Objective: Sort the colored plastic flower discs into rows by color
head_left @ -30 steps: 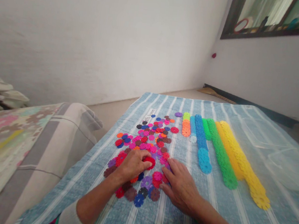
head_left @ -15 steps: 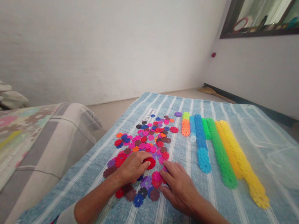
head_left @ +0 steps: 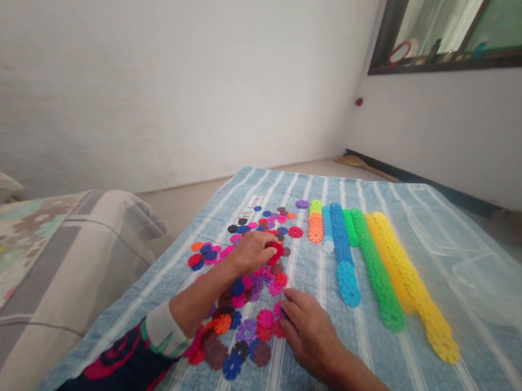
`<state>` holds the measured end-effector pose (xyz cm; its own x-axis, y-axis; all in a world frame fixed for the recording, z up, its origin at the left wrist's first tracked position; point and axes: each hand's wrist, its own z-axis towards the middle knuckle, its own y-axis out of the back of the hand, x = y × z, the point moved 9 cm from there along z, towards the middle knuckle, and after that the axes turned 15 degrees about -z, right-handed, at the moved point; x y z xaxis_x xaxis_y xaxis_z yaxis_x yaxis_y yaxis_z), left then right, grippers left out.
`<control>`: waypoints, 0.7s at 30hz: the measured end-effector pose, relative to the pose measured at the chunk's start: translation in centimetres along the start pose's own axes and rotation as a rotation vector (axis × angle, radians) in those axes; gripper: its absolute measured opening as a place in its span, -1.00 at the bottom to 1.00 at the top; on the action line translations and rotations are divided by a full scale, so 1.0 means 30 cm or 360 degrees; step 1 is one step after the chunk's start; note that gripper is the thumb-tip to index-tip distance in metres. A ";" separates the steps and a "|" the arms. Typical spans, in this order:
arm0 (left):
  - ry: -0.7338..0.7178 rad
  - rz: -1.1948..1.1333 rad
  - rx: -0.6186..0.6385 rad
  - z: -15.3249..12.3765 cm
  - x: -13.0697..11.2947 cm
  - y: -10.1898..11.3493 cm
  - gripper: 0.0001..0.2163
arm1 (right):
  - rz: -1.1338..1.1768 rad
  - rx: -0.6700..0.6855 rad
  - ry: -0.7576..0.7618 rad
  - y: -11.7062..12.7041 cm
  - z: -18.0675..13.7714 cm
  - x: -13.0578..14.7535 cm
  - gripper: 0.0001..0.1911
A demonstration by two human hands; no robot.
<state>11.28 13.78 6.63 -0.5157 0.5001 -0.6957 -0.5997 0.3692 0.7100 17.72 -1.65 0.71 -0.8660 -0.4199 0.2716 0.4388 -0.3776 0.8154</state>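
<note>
Over the middle of a loose heap of flower-shaped plastic discs (head_left: 247, 329), my left hand (head_left: 251, 252) pinches one or more red flower discs (head_left: 275, 253) between thumb and fingers. My right hand (head_left: 309, 330) lies low at the heap's near right edge, fingers stretched out and the thumb apart. Its fingertips are beside or touching pink and red discs (head_left: 266, 319); whether they press on one is hard to see. The heap mixes pink, red, purple, brown, blue, black and orange discs. My left forearm covers part of it.
Right of the heap, overlapping discs form rows by colour: orange (head_left: 316, 227), blue (head_left: 343, 248), green (head_left: 377, 270) and yellow (head_left: 403, 266). A clear plastic bag (head_left: 490, 275) is on the striped cloth (head_left: 302, 380) at the right. A covered bed or seat (head_left: 112, 236) stands at left.
My left hand has moved forward over the heap with the red discs, uncovering orange and blue ones nearer me. My right hand has stayed almost in place. The view has shifted slightly.
</note>
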 end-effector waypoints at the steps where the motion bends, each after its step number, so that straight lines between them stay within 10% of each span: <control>1: 0.0003 0.0035 -0.0006 0.052 -0.001 -0.007 -0.80 | -0.0009 0.0015 -0.0003 -0.006 0.000 -0.001 -0.82; 9: 0.0224 0.0240 0.0053 0.366 0.053 -0.092 -0.78 | -0.0015 0.0051 -0.0019 -0.020 0.006 0.000 -0.83; 21: 0.0268 0.0230 0.0197 0.418 0.115 -0.115 -0.81 | 0.0019 0.0128 0.0013 -0.030 0.030 0.007 -0.92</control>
<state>19.25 24.04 3.15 -0.6915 0.4209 -0.5871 -0.4382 0.4018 0.8041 16.91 -0.65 0.50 -0.8588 -0.4306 0.2778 0.4281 -0.3049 0.8508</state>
